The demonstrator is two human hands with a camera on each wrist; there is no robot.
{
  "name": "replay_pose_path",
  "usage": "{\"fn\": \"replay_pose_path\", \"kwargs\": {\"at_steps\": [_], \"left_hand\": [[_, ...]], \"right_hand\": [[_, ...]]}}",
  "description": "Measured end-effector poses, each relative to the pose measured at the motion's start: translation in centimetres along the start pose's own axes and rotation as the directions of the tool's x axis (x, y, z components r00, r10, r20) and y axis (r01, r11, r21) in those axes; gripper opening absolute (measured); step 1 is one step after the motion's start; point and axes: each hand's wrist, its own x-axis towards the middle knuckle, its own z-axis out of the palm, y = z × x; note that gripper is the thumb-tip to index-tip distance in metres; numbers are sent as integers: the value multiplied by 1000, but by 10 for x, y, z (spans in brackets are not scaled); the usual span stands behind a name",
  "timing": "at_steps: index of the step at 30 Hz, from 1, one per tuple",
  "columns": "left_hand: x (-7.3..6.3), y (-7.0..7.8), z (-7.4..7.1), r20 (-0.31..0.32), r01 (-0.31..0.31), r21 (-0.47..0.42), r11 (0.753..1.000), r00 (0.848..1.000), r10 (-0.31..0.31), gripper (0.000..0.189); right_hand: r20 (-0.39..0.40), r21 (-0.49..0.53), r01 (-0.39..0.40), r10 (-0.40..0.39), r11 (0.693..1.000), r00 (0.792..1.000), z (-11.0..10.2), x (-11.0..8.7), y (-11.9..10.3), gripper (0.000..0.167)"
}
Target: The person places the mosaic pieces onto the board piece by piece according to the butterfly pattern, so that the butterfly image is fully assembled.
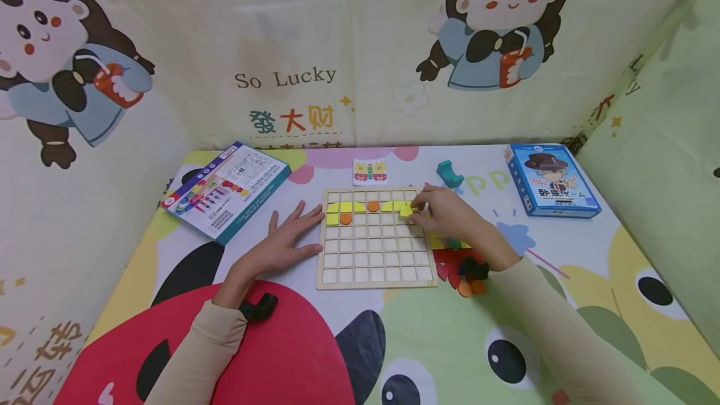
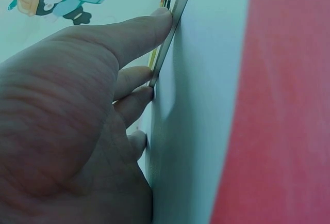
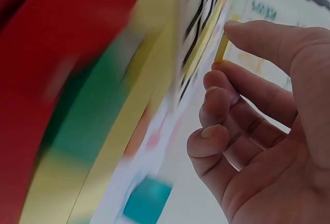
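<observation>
A wooden grid board (image 1: 377, 276) lies on the table between the two hands. Yellow pieces (image 1: 333, 219) and orange discs (image 1: 345, 219) sit in cells of its upper rows. My right hand (image 1: 452, 216), over the board's upper right, pinches a small yellow piece (image 3: 222, 47) between thumb and index finger; the other fingers curl loosely. Spread flat on the table, my left hand (image 1: 284, 244) touches the board's left edge with its thumb and fingertips. In the left wrist view the thumb (image 2: 147, 30) presses against that edge.
Behind the board lies a butterfly pattern card (image 1: 370, 172), with a teal arched piece (image 1: 449, 174) to its right. Red pieces (image 1: 442, 271) and orange discs (image 1: 472, 288) are heaped by the right forearm. Boxes stand at left (image 1: 225, 189) and right (image 1: 554, 180).
</observation>
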Motion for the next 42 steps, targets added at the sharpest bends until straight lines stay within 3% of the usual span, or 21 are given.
{"fn": "replay_pose_path", "kwargs": {"at_steps": [7, 15, 28, 42], "left_hand": [[0, 0, 0, -2, 4, -1, 1000, 1000, -4, 84], [1, 0, 2, -3, 5, -4, 1000, 1000, -5, 84], [0, 2, 0, -1, 11, 6, 1000, 1000, -11, 84], [-1, 3, -1, -2, 10, -3, 1000, 1000, -10, 83]], "right_hand": [[56, -10, 50, -49, 999, 997, 18, 24, -39, 33], [68, -57, 83, -79, 995, 995, 33, 41, -62, 30], [79, -68, 48, -43, 996, 996, 39, 48, -69, 31], [75, -64, 30, -26, 997, 997, 34, 42, -66, 31]]}}
